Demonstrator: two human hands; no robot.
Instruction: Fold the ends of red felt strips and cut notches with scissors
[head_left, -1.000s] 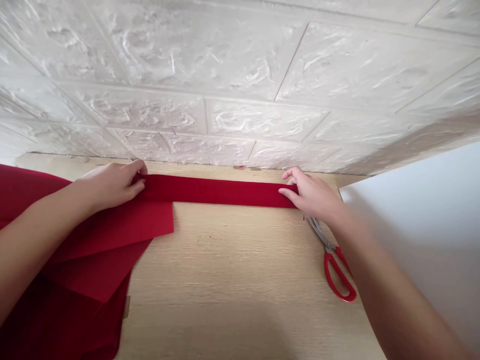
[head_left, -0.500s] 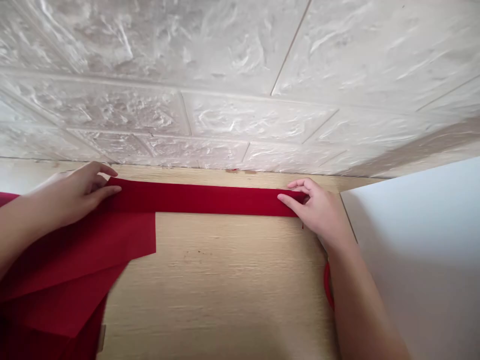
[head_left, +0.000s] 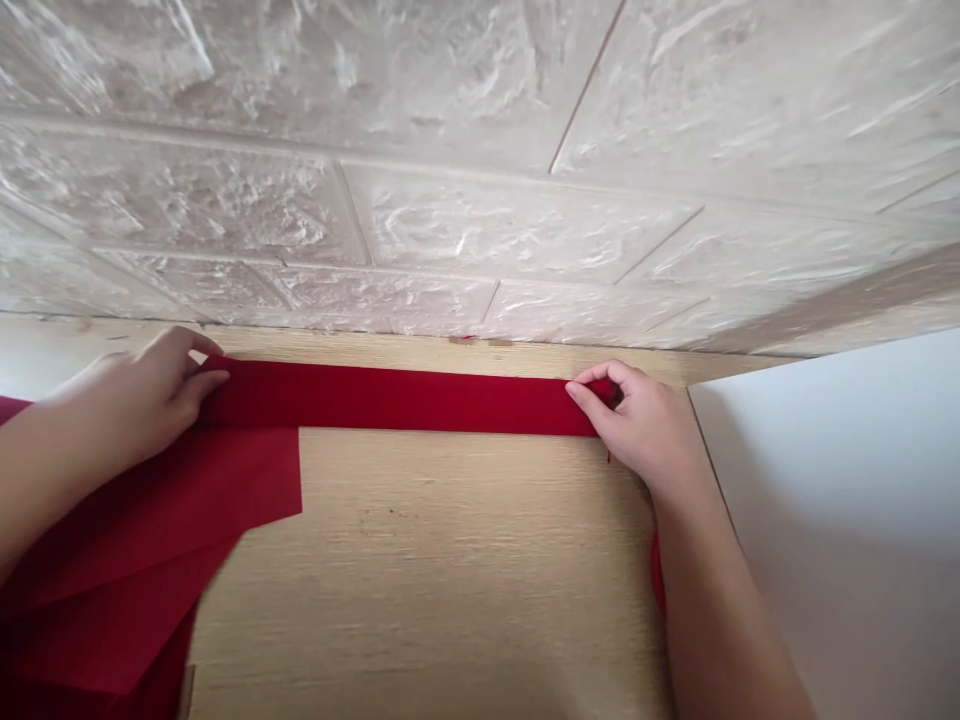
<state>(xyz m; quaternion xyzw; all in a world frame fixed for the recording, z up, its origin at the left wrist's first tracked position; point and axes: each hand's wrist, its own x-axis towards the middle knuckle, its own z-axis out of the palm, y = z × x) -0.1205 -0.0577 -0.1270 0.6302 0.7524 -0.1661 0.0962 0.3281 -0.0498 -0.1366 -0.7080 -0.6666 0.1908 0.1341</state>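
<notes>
A long dark red fabric strip (head_left: 405, 400) lies stretched from left to right near the wall. My left hand (head_left: 154, 405) pinches its left end, thumb and forefinger at the upper corner. At the other end my right hand (head_left: 637, 415) holds the strip, thumb pressed against the forefinger over its upper edge. A short red thread hangs just below the right fingers. Under and beside my left forearm lie larger pieces of red fabric (head_left: 217, 510), overlapping, with straight cut edges.
Pale wood tabletop (head_left: 420, 590) lies under the fabric. A white brick-patterned wall (head_left: 450, 220) rises behind it. On the right stands a white panel (head_left: 840, 500). Part of a curved red object (head_left: 658, 575) shows beside my right forearm, mostly hidden.
My right thumb and forefinger have come together on the strip's upper edge. The left hand and the fabric appear slightly further left, as the view has shifted a little.
</notes>
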